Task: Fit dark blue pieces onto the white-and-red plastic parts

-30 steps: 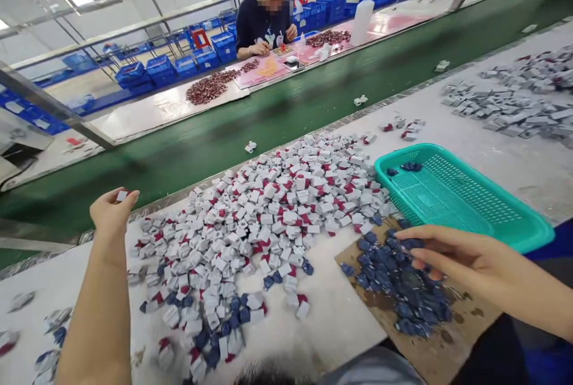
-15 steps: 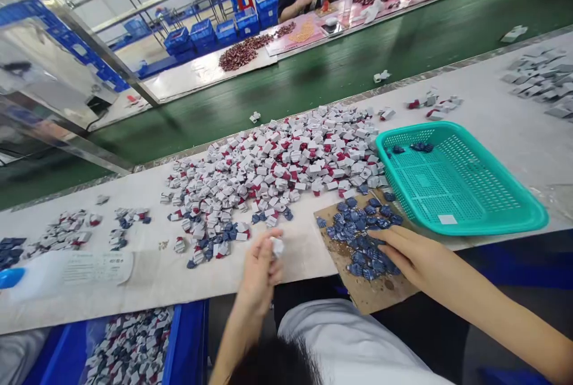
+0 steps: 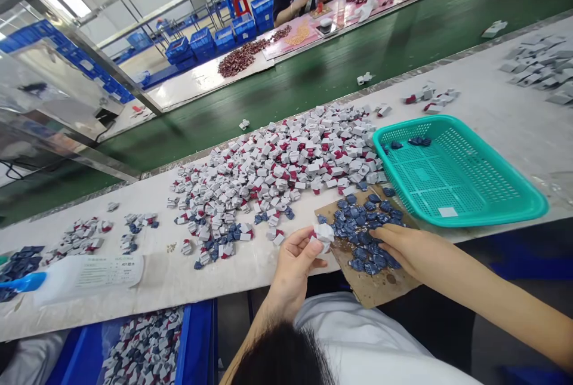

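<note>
My left hand (image 3: pixel 293 262) is closed around a small white and red piece (image 3: pixel 322 234), held just left of a brown board (image 3: pixel 380 286). A heap of small dark blue pieces (image 3: pixel 362 224) lies on that board. My right hand (image 3: pixel 405 248) rests on the heap's near edge with its fingers curled down among the blue pieces; whether it holds one is hidden. A large pile of white and red pieces (image 3: pixel 286 164) spreads over the white worktop (image 3: pixel 161 277) beyond both hands.
A teal mesh basket (image 3: pixel 505 209) with a few blue pieces stands to the right. A blue crate (image 3: pixel 197 343) of white and red pieces sits below the worktop's near edge. A white bottle (image 3: pixel 80 271) lies at left. Beyond a green conveyor belt (image 3: pixel 313 80), another person works.
My left hand came back from the far left edge of the pile to the board, carrying a white and red piece. The right hand stayed on the blue heap. The view tilted down.
</note>
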Demonstrator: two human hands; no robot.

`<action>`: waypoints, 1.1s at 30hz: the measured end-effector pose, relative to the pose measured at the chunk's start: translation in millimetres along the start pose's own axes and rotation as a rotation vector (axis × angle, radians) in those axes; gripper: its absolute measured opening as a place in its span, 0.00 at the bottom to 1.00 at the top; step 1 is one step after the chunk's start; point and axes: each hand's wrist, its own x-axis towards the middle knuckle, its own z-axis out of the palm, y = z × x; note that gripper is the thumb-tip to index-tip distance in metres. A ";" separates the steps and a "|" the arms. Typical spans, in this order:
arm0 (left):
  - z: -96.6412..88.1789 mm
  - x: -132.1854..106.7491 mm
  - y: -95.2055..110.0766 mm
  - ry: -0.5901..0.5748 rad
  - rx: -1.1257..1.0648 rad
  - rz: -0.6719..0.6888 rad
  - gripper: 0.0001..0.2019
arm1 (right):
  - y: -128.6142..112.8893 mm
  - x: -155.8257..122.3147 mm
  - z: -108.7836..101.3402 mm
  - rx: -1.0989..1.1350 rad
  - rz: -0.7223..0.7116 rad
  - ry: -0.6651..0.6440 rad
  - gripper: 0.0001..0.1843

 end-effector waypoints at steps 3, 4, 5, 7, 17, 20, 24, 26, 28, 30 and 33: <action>5.1 2.1 -2.3 0.031 -0.049 -0.015 0.25 | 0.1 1.9 0.9 0.001 0.000 -0.005 0.14; 6.6 1.9 -2.1 0.017 -0.057 -0.035 0.25 | 0.5 2.2 1.3 0.000 0.005 -0.002 0.14; 8.0 1.4 -1.5 -0.001 -0.060 -0.050 0.24 | 0.8 2.5 1.0 -0.002 0.011 0.003 0.14; 10.6 -0.4 0.3 -0.040 -0.062 -0.052 0.23 | -0.3 3.7 -3.9 -0.004 0.025 0.021 0.13; 18.0 -0.6 -2.3 -0.117 0.017 0.140 0.14 | -65.8 16.9 -76.4 0.551 0.072 0.363 0.08; 17.2 -1.4 -2.0 -0.128 0.038 0.150 0.14 | -71.1 18.3 -74.7 0.552 0.026 0.337 0.08; 17.5 -2.4 -0.6 -0.142 0.048 0.150 0.14 | -68.2 17.5 -67.8 0.549 0.017 0.261 0.09; 17.7 -2.5 -0.3 -0.139 0.058 0.148 0.15 | -67.9 17.0 -67.0 0.563 0.023 0.212 0.09; 17.0 -2.6 -0.1 -0.137 0.082 0.155 0.16 | -68.4 17.5 -68.3 0.574 0.015 0.170 0.09; 15.5 -3.2 0.0 -0.149 0.120 0.166 0.16 | -68.1 19.3 -70.6 0.588 -0.005 0.126 0.10; 13.8 -4.5 -1.3 -0.165 0.151 0.197 0.16 | -63.3 23.1 -73.1 0.641 -0.015 0.042 0.12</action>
